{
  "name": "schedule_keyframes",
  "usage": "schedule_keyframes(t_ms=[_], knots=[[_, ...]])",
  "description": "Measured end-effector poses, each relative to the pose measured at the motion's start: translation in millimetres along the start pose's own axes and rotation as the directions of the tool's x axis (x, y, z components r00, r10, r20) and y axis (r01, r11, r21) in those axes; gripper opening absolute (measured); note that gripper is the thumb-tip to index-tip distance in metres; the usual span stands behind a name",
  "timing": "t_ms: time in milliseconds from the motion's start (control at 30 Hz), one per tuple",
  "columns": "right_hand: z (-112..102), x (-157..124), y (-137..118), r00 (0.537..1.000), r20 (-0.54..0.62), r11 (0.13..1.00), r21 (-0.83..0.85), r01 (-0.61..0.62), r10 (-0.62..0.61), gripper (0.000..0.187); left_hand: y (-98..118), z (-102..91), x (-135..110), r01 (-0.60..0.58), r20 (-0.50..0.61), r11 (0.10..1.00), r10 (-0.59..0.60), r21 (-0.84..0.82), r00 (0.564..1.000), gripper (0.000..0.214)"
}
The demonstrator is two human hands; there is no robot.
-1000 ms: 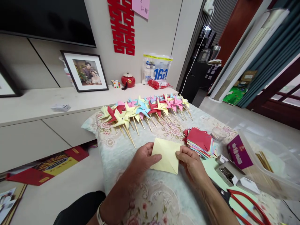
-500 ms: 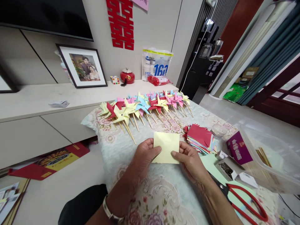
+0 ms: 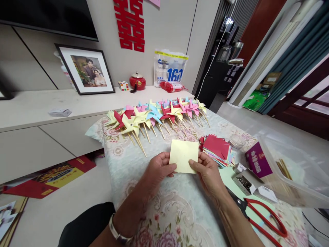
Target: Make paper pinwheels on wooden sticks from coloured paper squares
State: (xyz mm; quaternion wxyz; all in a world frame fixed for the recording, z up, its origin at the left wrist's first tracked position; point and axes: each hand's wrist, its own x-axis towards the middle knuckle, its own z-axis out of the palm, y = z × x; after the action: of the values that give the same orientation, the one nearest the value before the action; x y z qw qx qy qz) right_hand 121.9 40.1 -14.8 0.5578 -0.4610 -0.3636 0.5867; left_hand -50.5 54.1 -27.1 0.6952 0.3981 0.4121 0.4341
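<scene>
A pale yellow square of paper [image 3: 183,155] is held upright above the flowered tablecloth [image 3: 164,212]. My left hand [image 3: 158,169] pinches its lower left edge with the thumb on top. My right hand [image 3: 207,171] pinches its lower right edge. Just right of the paper lies a stack of coloured paper squares [image 3: 218,151] with red on top. Behind it, a row of finished paper pinwheels on sticks [image 3: 156,118] lies across the far end of the table.
Red-handled scissors [image 3: 259,216] lie at the right near my right forearm. A purple box [image 3: 258,164], a small open box of pins [image 3: 244,181] and a clear plastic tub with sticks [image 3: 290,175] stand at the right. A low cabinet [image 3: 38,113] with a framed photo [image 3: 86,70] runs behind.
The yellow paper went from a diagonal, creased position to a flat upright square held a little higher. Both hands kept their hold on it.
</scene>
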Motion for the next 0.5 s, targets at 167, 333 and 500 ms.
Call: schedule_keyframes(t_ms=[167,333,500], knots=[[0.5,0.7,0.7,0.999,-0.042,1.0,0.008,0.028,-0.027,0.035,-1.7,-2.5,2.0,0.026,-0.017,0.999,-0.025,0.023,1.0,0.035],[-2.1,2.0,0.9,0.995,-0.052,0.997,-0.014,0.082,-0.083,0.031,-0.1,-2.9,2.7,0.042,0.008,0.998,-0.043,0.053,0.999,0.036],[-3.7,3.5,-0.8,0.993,-0.064,0.994,-0.054,0.096,-0.099,0.031,-0.3,-1.8,5.4,0.003,-0.043,0.997,0.001,0.082,0.999,0.039]])
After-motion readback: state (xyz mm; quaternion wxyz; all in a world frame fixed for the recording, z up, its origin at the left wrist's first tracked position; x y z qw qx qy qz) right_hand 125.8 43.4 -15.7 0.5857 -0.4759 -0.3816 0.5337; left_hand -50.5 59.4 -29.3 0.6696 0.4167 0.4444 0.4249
